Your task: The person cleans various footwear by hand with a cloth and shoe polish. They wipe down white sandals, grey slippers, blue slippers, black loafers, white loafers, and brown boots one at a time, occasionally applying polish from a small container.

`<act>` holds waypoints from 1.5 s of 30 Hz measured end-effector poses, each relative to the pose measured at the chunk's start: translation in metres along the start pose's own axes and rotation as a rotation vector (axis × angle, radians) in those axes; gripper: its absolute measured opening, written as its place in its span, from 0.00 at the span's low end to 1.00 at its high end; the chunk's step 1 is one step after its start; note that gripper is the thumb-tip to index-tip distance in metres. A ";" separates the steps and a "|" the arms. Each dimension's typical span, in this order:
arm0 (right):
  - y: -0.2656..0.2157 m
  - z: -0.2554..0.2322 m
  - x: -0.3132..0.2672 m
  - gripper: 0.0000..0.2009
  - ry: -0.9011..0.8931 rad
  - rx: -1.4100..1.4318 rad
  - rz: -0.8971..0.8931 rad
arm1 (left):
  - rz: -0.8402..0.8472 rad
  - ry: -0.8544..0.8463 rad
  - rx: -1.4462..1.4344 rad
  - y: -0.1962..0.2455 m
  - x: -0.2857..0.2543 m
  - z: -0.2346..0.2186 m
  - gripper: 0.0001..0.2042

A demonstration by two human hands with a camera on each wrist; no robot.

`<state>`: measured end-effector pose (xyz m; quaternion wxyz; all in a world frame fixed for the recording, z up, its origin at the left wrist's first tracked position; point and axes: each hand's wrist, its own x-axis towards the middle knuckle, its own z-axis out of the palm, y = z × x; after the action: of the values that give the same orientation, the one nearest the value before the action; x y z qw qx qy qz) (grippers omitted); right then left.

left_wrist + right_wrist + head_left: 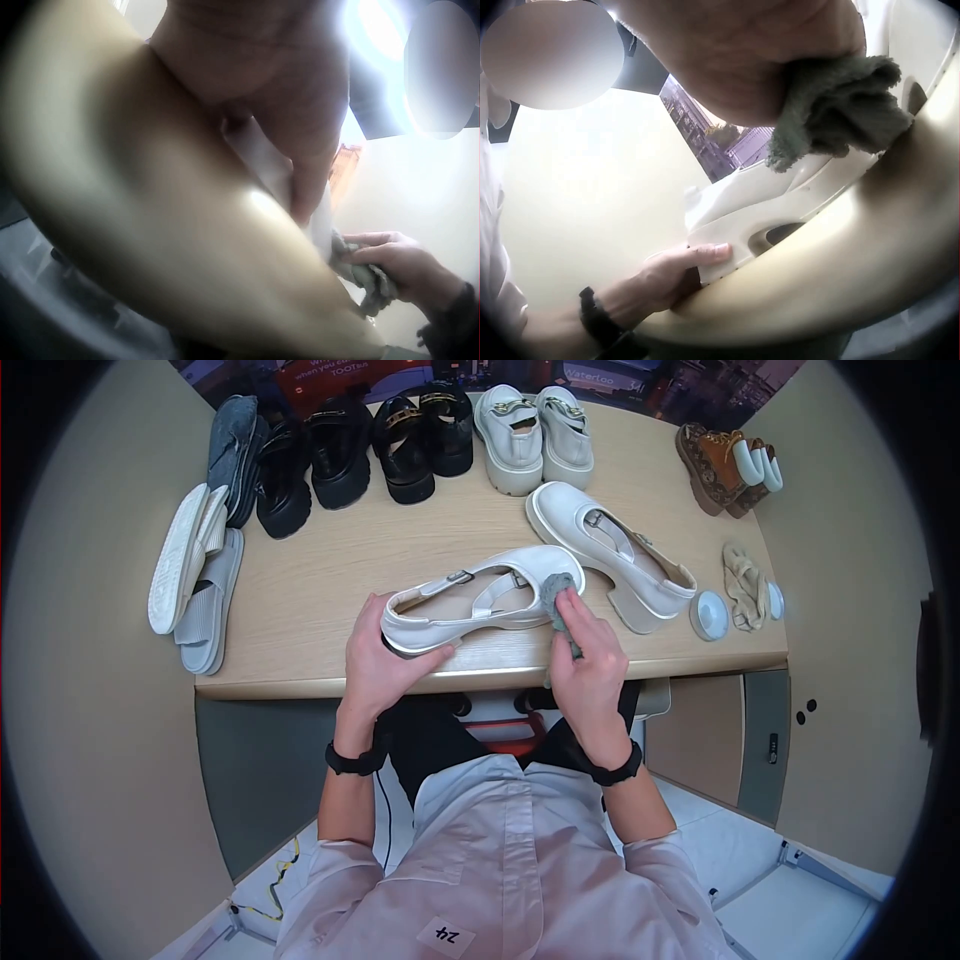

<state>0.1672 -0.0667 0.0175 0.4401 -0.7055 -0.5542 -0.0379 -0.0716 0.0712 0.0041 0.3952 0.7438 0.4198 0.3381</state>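
Observation:
A white Mary Jane shoe [465, 605] lies on its base near the table's front edge, toe pointing right. My left hand [378, 665] grips it round the heel, the thumb along the near side. In my right hand [590, 655] is a grey-green cloth [560, 600], pressed against the toe by the fingers. The right wrist view shows the crumpled cloth [840, 105] bunched under the palm, with the left hand [679, 270] holding the heel beyond. Just behind the toe stands the matching white shoe [610, 545], its block heel towards me.
Along the back stand black shoes [340, 450], white loafers [510, 445] and small brown boots [712, 465]. Slippers [205, 595] lie at the left. At the right are a small white dish [709, 615] and a beige cloth [743, 585]. The table's front edge [280, 688] runs below my hands.

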 end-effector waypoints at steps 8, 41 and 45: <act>-0.010 0.025 -0.018 0.24 0.030 0.073 0.025 | 0.018 -0.025 0.012 -0.005 -0.003 -0.002 0.36; -0.098 0.080 -0.020 0.28 -0.086 0.324 -0.259 | 0.144 0.030 -0.034 -0.014 -0.010 0.001 0.23; -0.105 0.082 -0.015 0.27 -0.092 0.349 -0.265 | 0.100 -0.002 -0.047 -0.024 -0.011 0.000 0.21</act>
<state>0.0398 -0.0233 0.0203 0.5209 -0.5406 -0.6598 0.0333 -0.0847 0.0694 -0.0184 0.3956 0.7547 0.3738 0.3664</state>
